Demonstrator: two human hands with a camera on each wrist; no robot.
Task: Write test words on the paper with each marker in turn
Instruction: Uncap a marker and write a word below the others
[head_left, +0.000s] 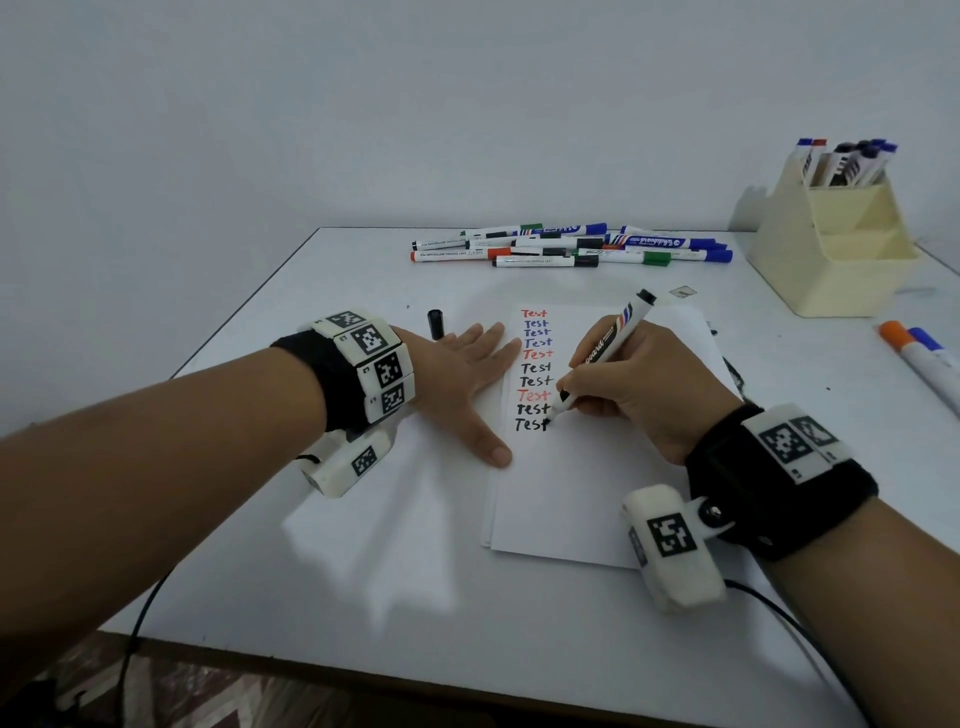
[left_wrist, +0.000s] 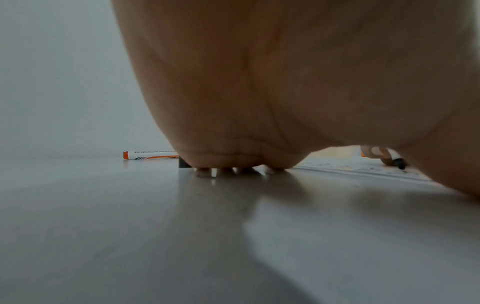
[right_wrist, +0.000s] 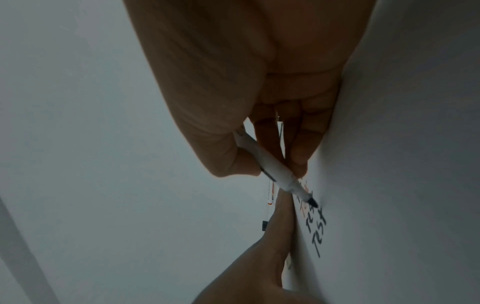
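Right hand (head_left: 639, 395), lower right of frame, pinches the black marker (head_left: 605, 351); its axis slants up-right, tip at the last "Test" on the paper (head_left: 571, 493). Left hand (head_left: 467, 379) lies flat, fingers spread, pinning the paper's left edge.
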